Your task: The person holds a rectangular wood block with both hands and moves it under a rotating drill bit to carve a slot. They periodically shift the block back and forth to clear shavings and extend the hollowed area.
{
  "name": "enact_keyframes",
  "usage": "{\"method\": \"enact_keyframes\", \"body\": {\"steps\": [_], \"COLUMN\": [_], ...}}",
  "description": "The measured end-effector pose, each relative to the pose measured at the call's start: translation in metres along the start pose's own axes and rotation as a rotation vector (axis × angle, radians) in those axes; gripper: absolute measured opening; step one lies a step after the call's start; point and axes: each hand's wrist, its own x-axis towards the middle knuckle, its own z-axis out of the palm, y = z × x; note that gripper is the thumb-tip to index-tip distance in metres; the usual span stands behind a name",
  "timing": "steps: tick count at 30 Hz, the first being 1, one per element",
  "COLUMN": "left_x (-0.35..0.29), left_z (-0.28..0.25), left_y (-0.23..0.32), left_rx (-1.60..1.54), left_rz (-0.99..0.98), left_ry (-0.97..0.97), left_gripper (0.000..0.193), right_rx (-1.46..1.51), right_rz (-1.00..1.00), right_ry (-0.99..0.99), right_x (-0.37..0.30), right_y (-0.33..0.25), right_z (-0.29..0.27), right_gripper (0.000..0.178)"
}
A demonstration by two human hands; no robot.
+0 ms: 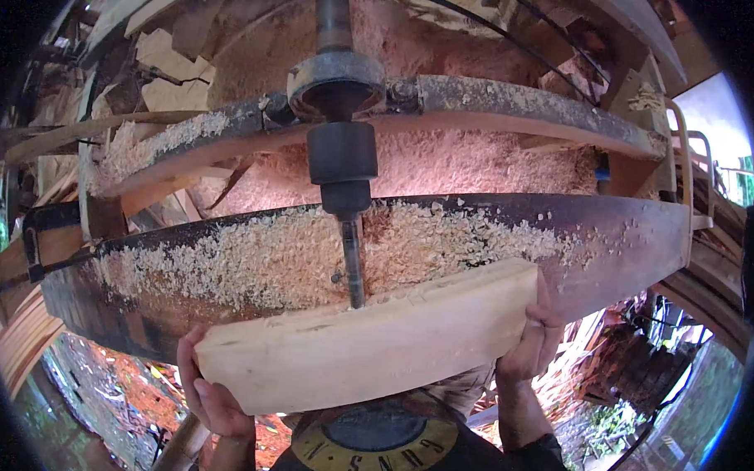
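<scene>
A thick, pale wooden board [373,343] is held between my two hands, tilted so its right end is higher. My left hand [210,392] wraps round the left end, thumb on the front face. Round the right end, my right hand [540,332] grips with its fingers at the end edge. A drill bit [353,264] hangs from a dark chuck [343,164] and comes down at the board's upper edge. Whether its tip is inside the wood or just behind it, I cannot tell.
Behind the board lies a long dark work table [626,236] strewn with wood shavings [252,256]. A wooden beam [531,108] crosses behind the chuck. At the left sits a dark clamp [41,236]. Scraps and shavings cover the ground below.
</scene>
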Motion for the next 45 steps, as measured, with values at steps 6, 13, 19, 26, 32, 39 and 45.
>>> {"method": "enact_keyframes", "body": {"steps": [6, 13, 19, 26, 32, 39, 45], "left_x": [0.029, 0.01, -0.002, 0.037, 0.021, 0.004, 0.046], "left_z": [0.009, -0.003, -0.001, 0.021, 0.009, 0.007, 0.016], "left_y": [0.003, -0.007, 0.004, 0.003, -0.002, 0.0, 0.008], "left_rx": [0.194, -0.027, 0.07, 0.088, -0.006, 0.168, 0.05], "left_rz": [-0.027, -0.043, -0.001, -0.076, -0.037, -0.04, -0.106], "left_ry": [0.038, 0.153, 0.058, 0.087, 0.068, 0.038, 0.059], "left_gripper": [0.066, 0.067, 0.064, 0.068, 0.067, 0.072, 0.065], "right_rx": [-0.054, -0.134, 0.053, -0.114, 0.082, -0.043, -0.022], "right_rz": [0.063, 0.127, 0.094, 0.03, 0.034, 0.068, 0.09], "right_ry": [0.071, 0.0, 0.061, 0.122, 0.051, 0.105, 0.107], "right_x": [-0.006, -0.001, -0.007, 0.002, 0.009, -0.002, -0.002], "right_y": [0.006, -0.01, -0.006, -0.002, 0.005, 0.004, -0.005], "right_z": [-0.006, 0.001, 0.006, -0.002, 0.006, -0.003, 0.003], "right_gripper": [0.02, 0.016, 0.017, 0.016, 0.016, 0.017, 0.017]}}
